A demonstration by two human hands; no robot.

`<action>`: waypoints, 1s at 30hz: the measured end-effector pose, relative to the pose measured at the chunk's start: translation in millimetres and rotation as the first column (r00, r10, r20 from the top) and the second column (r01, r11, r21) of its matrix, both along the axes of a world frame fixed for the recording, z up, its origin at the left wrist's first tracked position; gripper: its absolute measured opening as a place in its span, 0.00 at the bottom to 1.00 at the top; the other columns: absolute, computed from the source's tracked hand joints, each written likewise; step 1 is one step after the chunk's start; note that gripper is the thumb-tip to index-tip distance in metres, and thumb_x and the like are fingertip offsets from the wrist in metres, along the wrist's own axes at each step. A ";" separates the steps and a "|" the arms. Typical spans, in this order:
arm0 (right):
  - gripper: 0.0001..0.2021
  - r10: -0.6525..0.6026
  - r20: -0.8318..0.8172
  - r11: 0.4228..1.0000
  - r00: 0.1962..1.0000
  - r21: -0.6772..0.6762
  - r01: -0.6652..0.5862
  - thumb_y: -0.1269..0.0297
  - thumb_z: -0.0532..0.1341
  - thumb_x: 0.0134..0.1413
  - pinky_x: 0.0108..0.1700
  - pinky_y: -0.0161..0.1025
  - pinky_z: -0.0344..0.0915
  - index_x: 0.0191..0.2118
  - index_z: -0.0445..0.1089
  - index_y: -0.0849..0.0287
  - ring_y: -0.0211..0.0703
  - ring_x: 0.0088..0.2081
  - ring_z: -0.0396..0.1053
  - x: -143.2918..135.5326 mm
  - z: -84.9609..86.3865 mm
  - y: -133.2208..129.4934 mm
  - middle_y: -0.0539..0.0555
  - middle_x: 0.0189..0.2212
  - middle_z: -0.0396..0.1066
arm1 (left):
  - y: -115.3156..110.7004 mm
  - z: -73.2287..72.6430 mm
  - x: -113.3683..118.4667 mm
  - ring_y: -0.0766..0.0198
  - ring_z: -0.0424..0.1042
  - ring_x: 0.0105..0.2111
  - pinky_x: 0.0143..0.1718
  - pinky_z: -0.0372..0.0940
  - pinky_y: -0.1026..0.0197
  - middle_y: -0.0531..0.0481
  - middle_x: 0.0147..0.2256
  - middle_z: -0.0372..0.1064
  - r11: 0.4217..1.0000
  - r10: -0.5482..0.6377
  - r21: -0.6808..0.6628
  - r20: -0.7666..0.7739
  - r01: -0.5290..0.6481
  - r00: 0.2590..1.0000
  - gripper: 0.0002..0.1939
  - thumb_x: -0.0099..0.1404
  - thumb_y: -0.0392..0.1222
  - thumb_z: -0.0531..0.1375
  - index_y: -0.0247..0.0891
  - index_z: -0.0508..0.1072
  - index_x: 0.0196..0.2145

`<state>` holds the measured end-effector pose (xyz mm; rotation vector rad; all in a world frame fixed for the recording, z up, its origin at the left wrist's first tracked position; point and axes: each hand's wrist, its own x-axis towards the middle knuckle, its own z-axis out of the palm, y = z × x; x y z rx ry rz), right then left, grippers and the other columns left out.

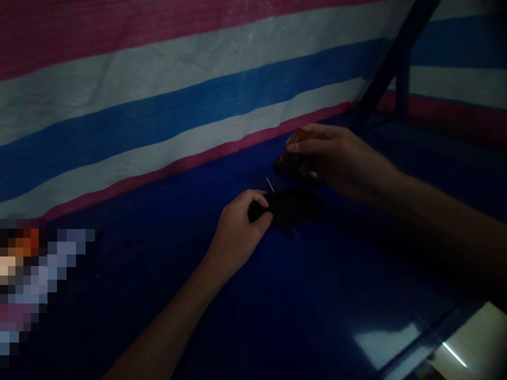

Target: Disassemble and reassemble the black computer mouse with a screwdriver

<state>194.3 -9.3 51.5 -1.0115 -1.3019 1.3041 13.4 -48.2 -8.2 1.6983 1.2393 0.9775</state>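
Note:
Around the near-left end of a flat, dark, oval-looking object (pixel 297 207) on the blue surface, my left hand (pixel 245 216) has its thumb and fingers closed. My right hand (pixel 336 153) is slightly above and beyond it, gripping a glossy brown and black object (pixel 299 166) from the top. Poor light keeps me from telling what kind either object is. The brown and black object appears just above the flat dark one; whether they touch I cannot tell. A thin pale stick (pixel 270 184) slants up behind the dark object, near my left fingertips.
A blue tabletop (pixel 138 264) lies under both hands. Behind it hangs a red, white and blue striped sheet (pixel 198 116). Dark posts (pixel 386 79) stand at the back right. A pixelated patterned item (pixel 35 279) lies at the left edge. Light reflects near the bottom right.

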 end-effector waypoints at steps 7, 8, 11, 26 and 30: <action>0.10 -0.013 0.022 0.998 1.000 0.054 0.012 0.76 0.60 0.47 0.19 0.30 0.55 0.36 0.67 0.55 0.32 0.17 0.64 0.5 -1.9 0.9 0.44 0.21 0.71 | -2.6 -1.4 0.9 0.58 0.70 0.48 0.51 0.62 0.51 0.47 0.48 0.70 0.988 0.052 0.150 -0.063 -0.042 0.997 0.05 0.59 0.35 0.59 0.40 0.68 0.35; 0.08 0.009 0.029 0.999 1.000 0.048 -0.010 0.76 0.60 0.48 0.20 0.30 0.57 0.33 0.66 0.56 0.32 0.17 0.64 0.0 -2.1 0.1 0.44 0.20 0.70 | -3.2 -1.8 0.8 0.57 0.70 0.49 0.51 0.62 0.51 0.46 0.48 0.70 0.977 0.081 0.200 -0.058 -0.067 0.995 0.08 0.60 0.37 0.59 0.40 0.68 0.39; 0.05 0.097 0.059 0.994 0.994 0.040 -0.099 0.75 0.60 0.49 0.21 0.30 0.61 0.28 0.66 0.59 0.32 0.18 0.66 -3.1 -4.5 -1.8 0.47 0.20 0.70 | -6.1 -2.7 0.7 0.56 0.66 0.53 0.52 0.62 0.50 0.45 0.50 0.68 0.912 0.153 0.392 -0.060 -0.118 0.986 0.19 0.60 0.39 0.61 0.41 0.65 0.49; 0.04 0.432 0.130 0.900 0.892 -0.118 -0.419 0.67 0.58 0.59 0.21 0.29 0.64 0.38 0.67 0.61 0.34 0.21 0.70 -6.9 -7.3 -9.4 0.48 0.21 0.71 | -10.2 0.8 2.7 0.66 0.72 0.38 0.42 0.64 0.62 0.53 0.36 0.72 0.906 0.216 0.358 0.067 -0.225 0.974 0.09 0.61 0.45 0.62 0.40 0.69 0.38; 0.06 0.432 0.162 0.901 0.887 -0.037 -0.432 0.63 0.62 0.56 0.24 0.29 0.65 0.37 0.68 0.61 0.33 0.22 0.70 -6.9 -4.3 -10.6 0.47 0.21 0.70 | -9.5 3.7 1.2 0.67 0.70 0.32 0.36 0.63 0.63 0.54 0.30 0.71 0.890 0.304 0.303 0.162 -0.341 0.939 0.10 0.61 0.48 0.62 0.39 0.69 0.30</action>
